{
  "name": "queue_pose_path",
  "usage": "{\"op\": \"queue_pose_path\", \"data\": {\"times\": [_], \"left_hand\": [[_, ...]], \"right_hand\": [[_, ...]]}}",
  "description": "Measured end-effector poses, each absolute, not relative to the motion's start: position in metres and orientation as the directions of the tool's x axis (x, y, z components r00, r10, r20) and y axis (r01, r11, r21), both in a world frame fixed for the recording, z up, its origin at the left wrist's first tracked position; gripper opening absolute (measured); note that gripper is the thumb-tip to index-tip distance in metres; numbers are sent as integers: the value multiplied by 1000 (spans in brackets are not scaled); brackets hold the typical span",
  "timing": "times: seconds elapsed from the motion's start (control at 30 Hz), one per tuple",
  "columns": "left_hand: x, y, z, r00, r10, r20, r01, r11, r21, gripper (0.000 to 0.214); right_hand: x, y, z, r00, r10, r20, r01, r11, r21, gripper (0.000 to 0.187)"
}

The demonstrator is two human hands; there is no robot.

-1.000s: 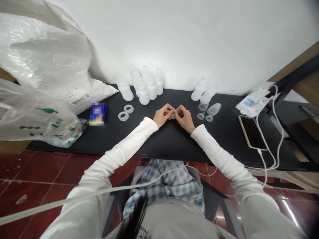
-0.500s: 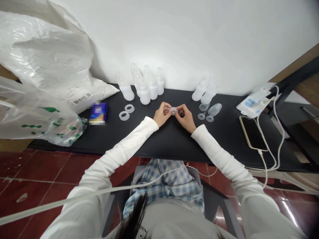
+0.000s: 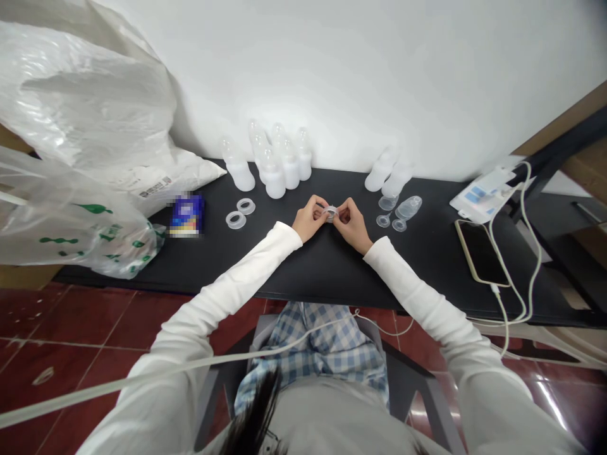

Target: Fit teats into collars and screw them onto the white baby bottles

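The pinched ring [image 3: 331, 213] looks pale, round and translucent.

The top [image 3: 327, 417] is long-sleeved and plain, greyish over the chest, with small dark marks [image 3: 271, 439] low on the front. Its sleeves [image 3: 232, 281] look white along the forearms and greyer higher up, the cloth gathered in soft creases. The cuffs [image 3: 290, 234] are smooth and straight-edged. The trousers [image 3: 320, 354] are blue-and-white check. Dark strands of hair [image 3: 256, 414] hang over the top.
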State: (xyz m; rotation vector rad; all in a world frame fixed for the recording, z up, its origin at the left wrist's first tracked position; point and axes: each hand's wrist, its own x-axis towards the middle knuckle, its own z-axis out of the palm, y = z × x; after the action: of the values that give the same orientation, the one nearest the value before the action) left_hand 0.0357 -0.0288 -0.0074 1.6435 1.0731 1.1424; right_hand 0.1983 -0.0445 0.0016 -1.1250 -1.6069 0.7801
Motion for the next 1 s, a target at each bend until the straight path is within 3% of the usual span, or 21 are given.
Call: {"op": "queue_pose_path", "data": {"times": [0.37, 0.53, 1.0], "left_hand": [[38, -25, -12, 244, 942, 231, -14, -235, 972, 32], [38, -25, -12, 203, 960, 195, -10, -197, 980, 31], [38, -27, -8, 257, 952, 169, -87, -152, 985, 34]], "right_hand": [[202, -43, 1, -11, 934, 357, 333, 340, -880, 29], [202, -43, 3, -84, 932, 353, 345, 360, -867, 35], [199, -45, -1, -78, 943, 324, 293, 332, -897, 37]]}}
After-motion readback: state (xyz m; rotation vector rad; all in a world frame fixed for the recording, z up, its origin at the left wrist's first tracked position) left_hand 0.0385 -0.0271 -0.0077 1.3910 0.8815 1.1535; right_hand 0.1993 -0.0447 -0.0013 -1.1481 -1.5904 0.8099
